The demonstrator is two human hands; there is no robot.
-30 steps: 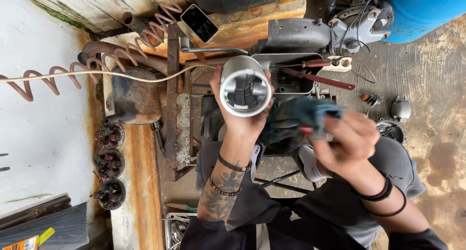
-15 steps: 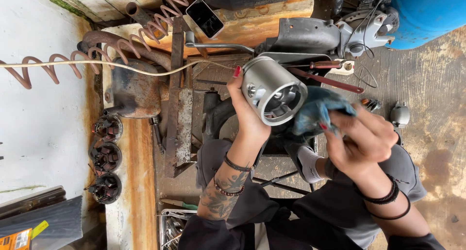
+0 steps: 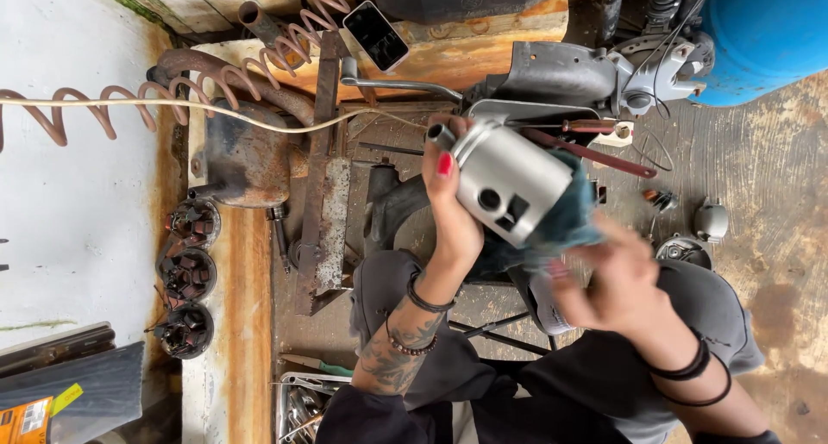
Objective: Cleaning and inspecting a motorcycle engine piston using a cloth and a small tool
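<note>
My left hand (image 3: 450, 204) grips a grey metal piston (image 3: 509, 178) by its top end, holding it tilted above my lap with its side holes facing me. My right hand (image 3: 608, 276), blurred, holds a teal cloth (image 3: 565, 220) pressed against the piston's lower side. Black bands ring both wrists, and the left forearm is tattooed.
A rusty workbench (image 3: 250, 340) carries a smartphone (image 3: 376, 34), a rusty coil spring (image 3: 129, 116), a rusty metal block (image 3: 246, 155) and three dark wound coils (image 3: 185, 276). A grey engine part (image 3: 561, 73), a red-handled tool (image 3: 595, 146) and a blue drum (image 3: 759, 30) lie ahead.
The piston has turned from open end facing me to side on and tilted. My right hand and the cloth have slid under its lower side.
</note>
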